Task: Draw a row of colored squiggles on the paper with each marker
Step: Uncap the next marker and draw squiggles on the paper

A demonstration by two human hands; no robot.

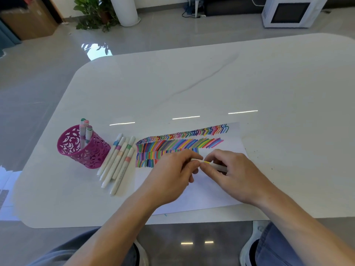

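Ok so lower middle of the frame: both hands meet over the sheet of white paper [201, 192]. The white marker with a yellow band [217, 166] lies crosswise between them, long axis left to right and dipping a bit toward the right. My right hand [236, 171] has its fingers curled round the barrel. My left hand [171, 169] pinches the other end, which looks like the cap. I can't tell if it's coming off or going on, my guess is off. Both wrists sit low, palms turned inward, fingertips nearly touching.

Just above the hands are the colored rows of strokes [182, 143], the lowest one short, so the next marks likely go there.

Left of the paper is a bunch of loose white markers [119, 160] on the white counter [230, 83], then the pink cut-out metal pen cup [84, 148] holding a few more.
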